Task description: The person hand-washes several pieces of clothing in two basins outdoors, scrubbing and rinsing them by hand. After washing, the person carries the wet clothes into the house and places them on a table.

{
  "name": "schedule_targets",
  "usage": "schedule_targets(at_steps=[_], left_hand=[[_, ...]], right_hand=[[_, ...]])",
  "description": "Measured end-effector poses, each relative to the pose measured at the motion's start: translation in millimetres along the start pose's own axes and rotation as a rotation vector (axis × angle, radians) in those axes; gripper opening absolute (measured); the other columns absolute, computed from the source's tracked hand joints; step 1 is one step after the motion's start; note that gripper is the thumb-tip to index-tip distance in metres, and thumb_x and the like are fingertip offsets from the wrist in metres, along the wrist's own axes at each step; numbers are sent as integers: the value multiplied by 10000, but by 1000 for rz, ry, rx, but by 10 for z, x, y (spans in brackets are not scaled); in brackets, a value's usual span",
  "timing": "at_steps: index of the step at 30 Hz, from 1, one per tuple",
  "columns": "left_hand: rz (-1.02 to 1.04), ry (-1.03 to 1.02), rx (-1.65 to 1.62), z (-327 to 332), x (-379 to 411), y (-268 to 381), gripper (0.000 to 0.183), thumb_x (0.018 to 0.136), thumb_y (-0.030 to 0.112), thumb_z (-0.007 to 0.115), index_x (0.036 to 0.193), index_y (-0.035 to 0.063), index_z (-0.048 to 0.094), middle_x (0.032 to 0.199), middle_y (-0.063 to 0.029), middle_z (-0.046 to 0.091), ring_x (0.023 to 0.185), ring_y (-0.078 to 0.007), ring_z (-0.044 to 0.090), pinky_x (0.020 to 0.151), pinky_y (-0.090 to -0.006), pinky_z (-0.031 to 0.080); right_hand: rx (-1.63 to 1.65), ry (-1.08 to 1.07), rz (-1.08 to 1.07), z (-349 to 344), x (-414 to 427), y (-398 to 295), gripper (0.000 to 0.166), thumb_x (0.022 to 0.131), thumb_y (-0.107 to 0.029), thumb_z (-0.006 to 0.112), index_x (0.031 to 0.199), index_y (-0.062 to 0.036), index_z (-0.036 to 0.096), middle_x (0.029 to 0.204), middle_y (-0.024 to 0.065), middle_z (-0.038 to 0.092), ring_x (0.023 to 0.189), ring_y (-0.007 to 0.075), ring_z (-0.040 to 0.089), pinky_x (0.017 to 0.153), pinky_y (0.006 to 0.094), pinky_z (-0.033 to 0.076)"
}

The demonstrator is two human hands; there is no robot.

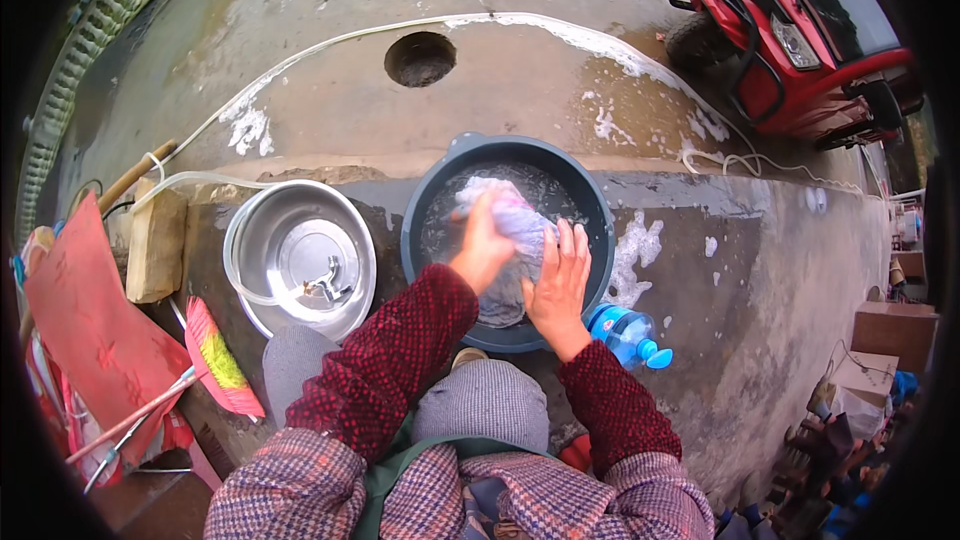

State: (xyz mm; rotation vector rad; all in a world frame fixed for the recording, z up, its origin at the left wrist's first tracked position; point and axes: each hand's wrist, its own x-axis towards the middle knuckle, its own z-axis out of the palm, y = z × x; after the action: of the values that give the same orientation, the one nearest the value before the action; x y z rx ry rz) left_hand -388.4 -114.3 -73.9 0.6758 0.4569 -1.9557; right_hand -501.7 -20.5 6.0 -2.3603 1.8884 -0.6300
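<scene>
A round dark grey plastic basin with sudsy water stands on the wet ground in front of my knees. In it lies a bunched, wet, pale cloth with pinkish patches. My left hand is slightly blurred and grips the cloth's left part, its fingertips partly hidden. Spread over the cloth's right side is my right hand, palm down, fingers extended. Just right of the basin a clear plastic bottle with a blue cap lies on its side.
Left of the basin, a steel bowl holds a metal tap joined to a clear hose. Further left are a wood block and a broom. Ahead lie a round hole and a long hose; a red vehicle stands far right.
</scene>
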Motion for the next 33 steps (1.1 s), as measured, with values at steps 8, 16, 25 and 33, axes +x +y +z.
schedule_targets(at_steps=[8,16,25,33], left_hand=[[163,-32,184,86,-104,-16,130,813,120,580,914,40,593,870,-93,623,837,-242,610,796,-397,493],[-7,-251,570,-91,-41,322,332,792,99,566,1091,-43,534,972,-159,629,880,-269,628,802,-434,521],[-153,-437,429,-129,-166,386,278,840,195,597,1041,8,549,880,-103,614,756,-227,614,722,-334,525],[87,71,427,-158,97,378,134,873,149,560,919,26,537,756,-100,592,699,-226,605,644,-383,527]], right_hand=[[559,78,257,666,250,300,368,695,-69,680,1023,-8,525,765,122,638,635,323,620,616,375,509],[2156,-1050,1054,738,221,314,75,794,-28,535,832,-37,472,614,-20,379,437,73,334,336,192,269],[3114,-947,895,703,116,-280,96,826,-146,505,862,-67,463,607,-28,366,405,63,316,342,205,259],[2094,-467,1211,192,-20,-74,472,848,-272,606,1218,-42,425,1162,132,498,991,253,532,743,369,501]])
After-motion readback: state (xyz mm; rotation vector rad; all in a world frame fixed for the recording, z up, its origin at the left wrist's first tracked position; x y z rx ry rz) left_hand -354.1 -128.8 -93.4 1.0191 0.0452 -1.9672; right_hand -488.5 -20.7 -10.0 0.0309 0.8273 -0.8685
